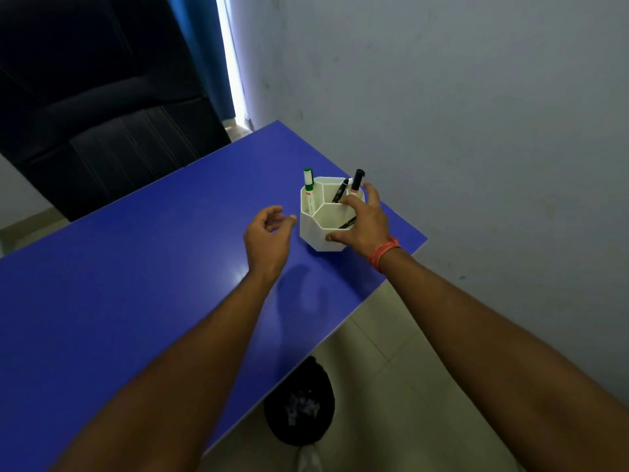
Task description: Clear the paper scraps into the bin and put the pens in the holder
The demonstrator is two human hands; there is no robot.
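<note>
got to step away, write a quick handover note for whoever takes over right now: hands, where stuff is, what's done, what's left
Left hand: loosely curled, empty, just left of the holder.
Right hand: open, fingers spread over the white holder's right side, thumb on its front wall; no firm grip visible.
Pens: green-capped marker in the left compartment, two black pens at the back, another in the front compartment.
Scraps: pale bits lie in the black bin beside the blue table.
Done: no pens or scraps show on the table.
Left: apparently only withdrawing the hands.

Dim, bluish room; bright daylight strip (228,56) far left, overexposed. Glossy blue tabletop (102,301) shows faint glare and soft hand shadows. Wide-angle bending at edges; near forearms slightly blurred.
</note>
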